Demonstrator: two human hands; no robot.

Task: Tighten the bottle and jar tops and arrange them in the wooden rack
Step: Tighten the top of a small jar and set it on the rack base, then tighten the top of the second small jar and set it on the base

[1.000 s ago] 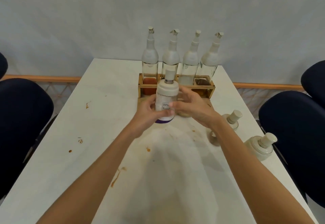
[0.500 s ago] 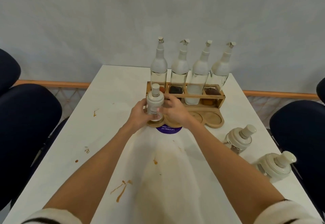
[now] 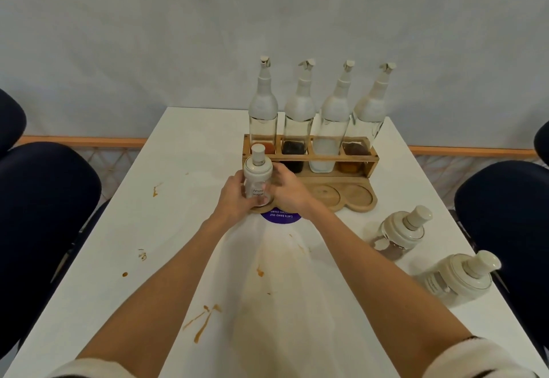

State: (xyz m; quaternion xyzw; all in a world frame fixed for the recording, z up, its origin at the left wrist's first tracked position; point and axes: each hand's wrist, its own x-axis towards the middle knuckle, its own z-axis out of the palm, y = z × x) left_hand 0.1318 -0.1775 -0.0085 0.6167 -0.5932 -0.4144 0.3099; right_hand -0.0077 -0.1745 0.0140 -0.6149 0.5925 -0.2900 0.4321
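A small glass jar labelled white sugar (image 3: 257, 180), with a cream pump top, stands upright on the leftmost round seat of the wooden rack (image 3: 341, 196). My left hand (image 3: 234, 196) grips the jar from the left, and my right hand (image 3: 286, 189) holds it from the right. Behind, the rack's four slots hold tall glass bottles (image 3: 326, 128) with white pourer tops. Two more cream-topped jars stand on the table at the right, one nearer the rack (image 3: 401, 233) and one closer to me (image 3: 459, 278).
The white table (image 3: 178, 229) carries brown stains and a purple round sticker (image 3: 280, 216) in front of the rack. Dark chairs stand at the left (image 3: 44, 199) and the right (image 3: 505, 214). A grey wall is behind.
The jar went from held above the table in both hands to standing on the rack's leftmost front seat. Both hands stayed on it.
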